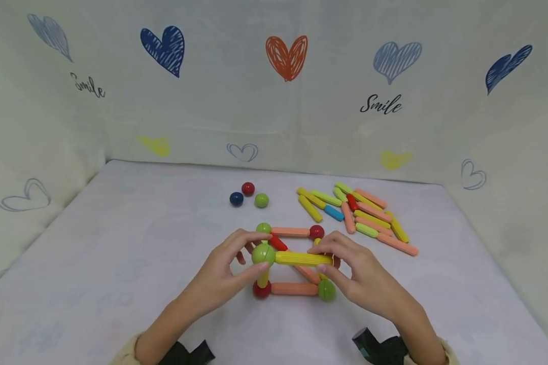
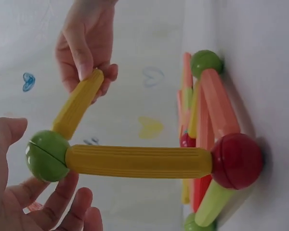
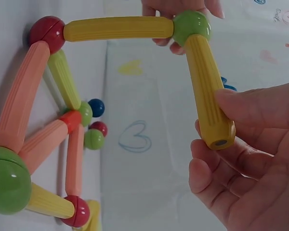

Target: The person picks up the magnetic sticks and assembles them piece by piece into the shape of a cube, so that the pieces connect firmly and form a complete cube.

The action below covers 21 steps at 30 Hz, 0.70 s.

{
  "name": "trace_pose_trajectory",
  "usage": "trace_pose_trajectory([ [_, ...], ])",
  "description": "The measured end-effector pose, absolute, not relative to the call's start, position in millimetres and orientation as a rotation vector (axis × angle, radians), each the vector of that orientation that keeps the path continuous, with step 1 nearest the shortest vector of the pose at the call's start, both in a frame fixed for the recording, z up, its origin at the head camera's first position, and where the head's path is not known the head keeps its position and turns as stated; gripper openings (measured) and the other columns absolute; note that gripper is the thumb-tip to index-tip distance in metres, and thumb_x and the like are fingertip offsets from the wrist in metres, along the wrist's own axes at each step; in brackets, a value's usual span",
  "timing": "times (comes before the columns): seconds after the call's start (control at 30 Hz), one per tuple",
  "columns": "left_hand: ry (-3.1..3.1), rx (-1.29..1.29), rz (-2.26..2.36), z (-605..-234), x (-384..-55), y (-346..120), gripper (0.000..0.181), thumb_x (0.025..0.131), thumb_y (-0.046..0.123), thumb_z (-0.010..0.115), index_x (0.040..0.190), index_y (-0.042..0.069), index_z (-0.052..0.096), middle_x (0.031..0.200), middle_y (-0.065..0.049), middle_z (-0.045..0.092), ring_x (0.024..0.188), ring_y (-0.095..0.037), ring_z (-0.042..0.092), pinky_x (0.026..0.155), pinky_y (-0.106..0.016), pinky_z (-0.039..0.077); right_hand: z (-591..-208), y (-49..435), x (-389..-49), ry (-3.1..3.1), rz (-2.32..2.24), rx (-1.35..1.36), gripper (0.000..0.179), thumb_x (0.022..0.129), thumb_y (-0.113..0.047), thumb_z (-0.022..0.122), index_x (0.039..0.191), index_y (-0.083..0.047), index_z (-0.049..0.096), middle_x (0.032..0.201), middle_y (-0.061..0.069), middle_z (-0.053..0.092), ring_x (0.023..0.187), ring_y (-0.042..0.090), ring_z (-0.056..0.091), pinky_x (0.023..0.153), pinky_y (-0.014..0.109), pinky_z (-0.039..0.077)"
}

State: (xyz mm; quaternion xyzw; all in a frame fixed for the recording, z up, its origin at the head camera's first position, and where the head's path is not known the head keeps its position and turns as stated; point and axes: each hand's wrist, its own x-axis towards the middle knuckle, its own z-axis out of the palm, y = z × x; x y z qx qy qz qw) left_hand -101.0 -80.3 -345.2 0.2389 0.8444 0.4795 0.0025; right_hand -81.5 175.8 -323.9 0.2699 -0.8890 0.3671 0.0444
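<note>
A square frame of magnetic sticks and balls lies on the table, with a salmon stick (image 1: 294, 289) as its near side. Across it runs a diagonal of a red stick (image 1: 278, 243) and a salmon one. From the red ball (image 2: 237, 160) at its near left corner, a yellow stick (image 2: 139, 161) stands upright, topped by a green ball (image 1: 263, 255). My left hand (image 1: 223, 268) holds that ball between thumb and fingers. A second yellow stick (image 3: 205, 91) extends level from the ball to the right. Near its free end, my right hand (image 1: 358, 271) pinches it.
Behind the frame sit a loose blue ball (image 1: 236, 198), red ball (image 1: 248, 189) and green ball (image 1: 262, 200). Several loose sticks (image 1: 372, 215) are heaped at the back right. A white cloth (image 1: 219, 101) with printed hearts hangs behind the table.
</note>
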Motion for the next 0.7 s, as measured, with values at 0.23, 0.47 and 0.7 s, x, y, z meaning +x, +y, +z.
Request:
trace_pose_trajectory([
  [0.23, 2.833, 0.937, 1.096, -330, -105, -67, 0.032, 0.087, 0.039, 0.063, 0.114, 0.023, 0.058, 0.103, 0.012, 0.057, 0.091, -0.006, 0.046, 0.077, -0.026, 0.047, -324, 177, -81, -2.637, 1.107, 0.863, 0.026, 0.086, -0.008, 0.065, 0.11, -0.016, 0.064, 0.1, -0.009, 0.055, 0.08, 0.003, 0.046, 0.063, 0.018, 0.044],
  [0.47, 2.777, 0.931, 1.091, -331, -104, -61, 0.022, 0.091, 0.03, 0.059, 0.11, 0.019, 0.055, 0.102, 0.01, 0.055, 0.093, -0.006, 0.045, 0.079, -0.026, 0.046, -323, 178, -83, -2.583, 1.088, 0.88, 0.029, 0.083, -0.006, 0.067, 0.11, -0.015, 0.064, 0.101, -0.007, 0.058, 0.076, 0.002, 0.045, 0.059, 0.018, 0.042],
  [0.7, 2.721, 0.896, 1.198, -335, -102, -61, 0.022, 0.092, 0.03, 0.057, 0.112, 0.02, 0.054, 0.103, 0.011, 0.053, 0.094, -0.006, 0.045, 0.077, -0.024, 0.047, -324, 186, -95, -2.612, 1.238, 0.768, 0.02, 0.091, -0.012, 0.058, 0.11, -0.016, 0.064, 0.101, -0.006, 0.064, 0.085, 0.005, 0.054, 0.071, 0.02, 0.049],
])
